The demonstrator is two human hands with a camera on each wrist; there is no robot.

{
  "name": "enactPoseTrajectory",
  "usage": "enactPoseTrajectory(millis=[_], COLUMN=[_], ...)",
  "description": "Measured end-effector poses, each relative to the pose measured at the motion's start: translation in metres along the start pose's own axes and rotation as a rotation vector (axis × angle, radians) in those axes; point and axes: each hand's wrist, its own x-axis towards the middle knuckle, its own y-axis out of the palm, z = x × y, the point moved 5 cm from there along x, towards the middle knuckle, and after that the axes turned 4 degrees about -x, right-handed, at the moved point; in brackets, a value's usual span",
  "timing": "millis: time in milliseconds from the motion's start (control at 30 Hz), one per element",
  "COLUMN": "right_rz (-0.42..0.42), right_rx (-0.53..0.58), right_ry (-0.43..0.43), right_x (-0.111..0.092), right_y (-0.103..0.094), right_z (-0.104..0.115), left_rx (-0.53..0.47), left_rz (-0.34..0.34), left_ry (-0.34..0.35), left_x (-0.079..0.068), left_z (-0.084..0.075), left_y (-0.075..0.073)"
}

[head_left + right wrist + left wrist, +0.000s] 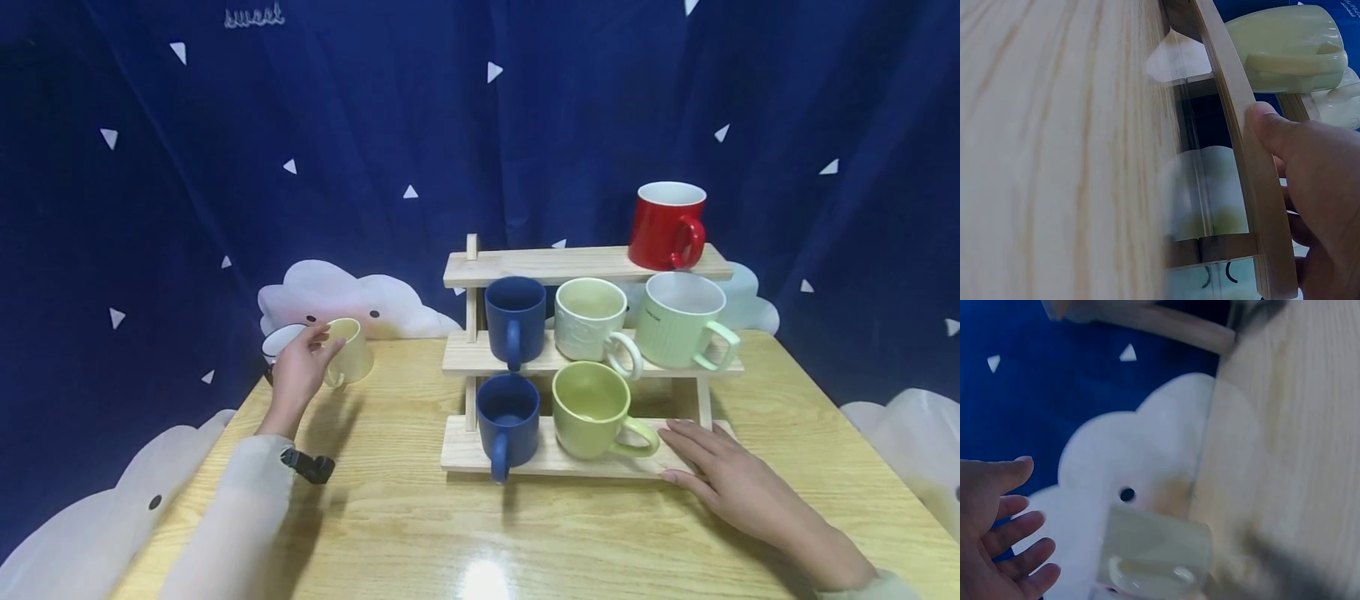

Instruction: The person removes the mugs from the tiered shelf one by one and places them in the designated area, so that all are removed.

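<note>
My left hand (298, 367) is at the far left of the table, fingers apart and holding nothing. Just right of it stands a pale yellow mug (354, 358), overlapped by the fingertips in the head view. The left wrist view shows that mug (1157, 540) beside the spread fingers (1022, 531). A white mug with a dark rim (283, 340) is partly hidden behind the hand. On the right, my right hand (738, 483) rests on the end of the bottom board (457, 446) of a three-tier wooden rack, fingers stretched over it, thumb (1267, 119) against its edge.
A red mug (663, 229) stands on the rack's top tier. Its middle tier carries a dark blue mug (513, 312), a white embossed mug (588, 325) and a light green mug (675, 329). Another blue mug (504, 425) and a yellow-green mug (588, 412) occupy the bottom.
</note>
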Motion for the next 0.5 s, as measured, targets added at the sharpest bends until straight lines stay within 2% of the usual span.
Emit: enactPoseTrajectory(millis=[333, 500], right_rz=[0.011, 0.004], right_rx=[-0.005, -0.004], right_ry=[0.012, 0.005], right_x=[0.001, 0.0], right_y=[-0.001, -0.001], right_z=[0.001, 0.0], left_rx=[0.023, 0.017], left_rz=[0.144, 0.184], left_ry=[0.106, 0.177], left_x=[0.007, 0.01], left_z=[-0.052, -0.077], left_y=[0.001, 0.004])
